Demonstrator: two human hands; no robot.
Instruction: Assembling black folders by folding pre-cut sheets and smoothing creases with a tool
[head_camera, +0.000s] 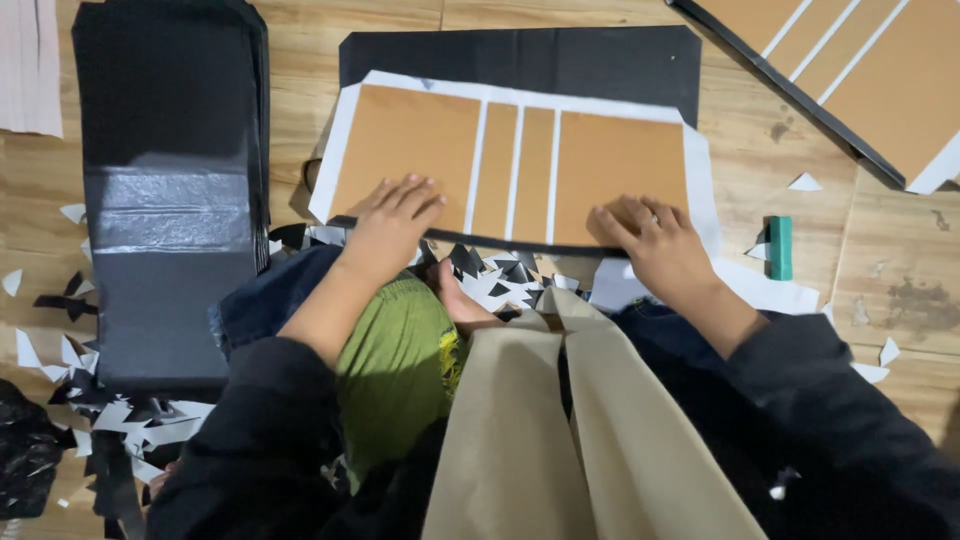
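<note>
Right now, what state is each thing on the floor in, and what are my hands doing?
Left hand: flat, pressing the near edge of the board cover.
Right hand: flat, pressing the same edge.
Board cover: lying flat, brown panels face up on white sheet, black edge folded over near side.
Black sheet stack: lying flat, untouched.
Green tool: lying on the floor, apart from hands.
Paper scraps: scattered.

Stack of black sheets (170, 150), green block (780, 247) — paper scraps (130, 420) litter the wooden floor (900, 290).

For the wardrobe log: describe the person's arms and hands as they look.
Both arms wear dark, near-black sleeves pushed up, forearms bare. The left hand and right hand are bare: no gloves, rings, watch or markings visible.
</note>
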